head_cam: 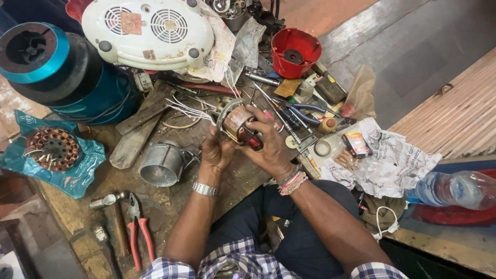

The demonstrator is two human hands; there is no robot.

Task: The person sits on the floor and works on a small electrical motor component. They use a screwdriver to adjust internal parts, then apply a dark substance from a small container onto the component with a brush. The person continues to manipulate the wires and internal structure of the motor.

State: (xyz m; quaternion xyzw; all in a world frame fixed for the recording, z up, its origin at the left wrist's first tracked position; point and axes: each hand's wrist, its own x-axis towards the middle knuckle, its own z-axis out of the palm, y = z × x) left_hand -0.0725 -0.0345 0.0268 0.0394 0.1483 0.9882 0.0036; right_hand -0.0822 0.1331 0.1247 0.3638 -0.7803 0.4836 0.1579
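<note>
**Small motor held in two hands over a crowded workbench**

Checked sleeves are seen at the bottom edge, closest of all. From them two bare arms are stretched up over dark trousers to the middle of the workbench [170, 206]. A small motor stator [236, 123] with copper winding is held between both hands, just above the wood. It is gripped from the left by the left hand [216, 150], with the fingers curled around its metal ring. A silver watch [205, 189] is worn on that wrist. The stator's right side is wrapped by the right hand [271, 150], with the fingers pressed on it; bead bracelets [292, 182] are worn on that wrist. White wires [187, 109] are spread out from the stator toward the left.

A grey metal housing [161, 164] is laid just left of the left hand. Red-handled pliers [138, 233] and a hammer [113, 217] are laid near the bench's front left corner. A round stator core [53, 149] is set on a blue plastic bag [77, 178] at the left edge. A big blue motor [57, 72] and a white fan cover [147, 32] are placed along the back edge. A red bowl [295, 51] is set at the back right, with screwdrivers [281, 114] near it. Crumpled newspaper [390, 160] and a plastic bottle [457, 190] are laid at the right side.
</note>
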